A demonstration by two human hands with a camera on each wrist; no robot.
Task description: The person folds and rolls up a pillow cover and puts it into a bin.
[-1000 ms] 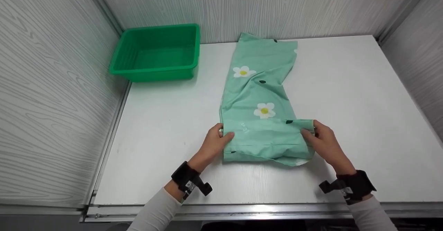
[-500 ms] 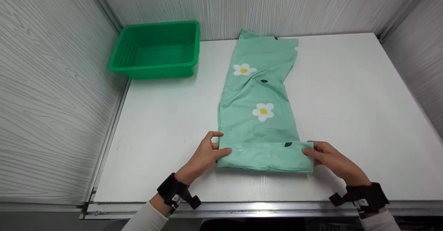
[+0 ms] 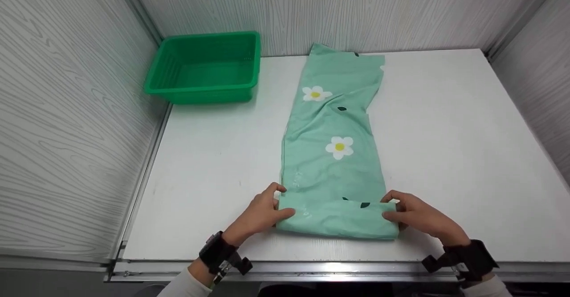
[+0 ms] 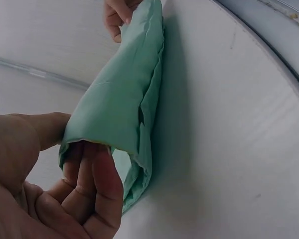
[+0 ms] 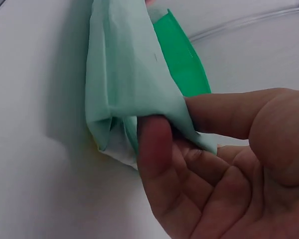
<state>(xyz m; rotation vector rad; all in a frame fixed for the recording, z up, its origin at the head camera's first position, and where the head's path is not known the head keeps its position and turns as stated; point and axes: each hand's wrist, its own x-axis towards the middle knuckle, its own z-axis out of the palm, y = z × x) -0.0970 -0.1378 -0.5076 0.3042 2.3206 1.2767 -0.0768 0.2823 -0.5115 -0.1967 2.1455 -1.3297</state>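
Now, starting at your far left, one green plastic bin (image 3: 204, 67) sits in the back left corner of the desk (image 3: 445, 123), well apart from your hands and from the cloth; nothing lies between it and the work. Paneled walls close in the desk on the left, back and right.

Moving right, your left hand (image 3: 260, 214) pinches the left end of the rolled near edge of one mint green cloth (image 3: 331, 154), thumb on top and fingers tucked under the fold, as the left wrist view shows (image 4: 65, 164). The cloth lies as a long strip down the middle of the desk, running from the back wall toward you, with its near end rolled over into a thick band between your two hands. You can count two white flowers with yellow centers on its upper face, plus a few small dark leaf marks.

Further right, your right hand (image 3: 418, 217) pinches the other end of that band, thumb over and fingers beneath (image 5: 154, 144). A black strap sits on each wrist, two in all.
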